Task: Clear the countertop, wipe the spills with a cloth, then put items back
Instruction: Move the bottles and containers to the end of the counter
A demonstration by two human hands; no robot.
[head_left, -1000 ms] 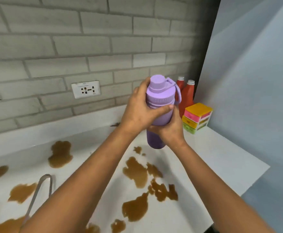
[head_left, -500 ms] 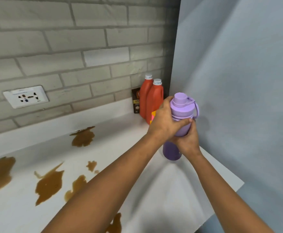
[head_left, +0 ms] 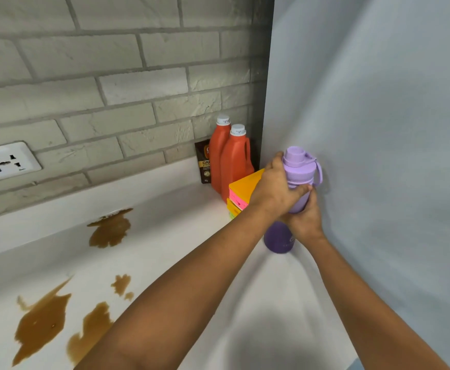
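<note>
While both hands [head_left: 288, 201] clasp one purple bottle [head_left: 297, 180]; two orange jugs [head_left: 234, 161] behind.

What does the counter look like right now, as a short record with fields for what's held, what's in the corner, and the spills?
held: purple bottle, gripped by left hand and right hand
bottle position: upright, near the grey side wall
corner items: two orange jugs, brown packet, stack of coloured boxes
spills: brown puddles on the white countertop, unwiped
cloth: none visible
</note>
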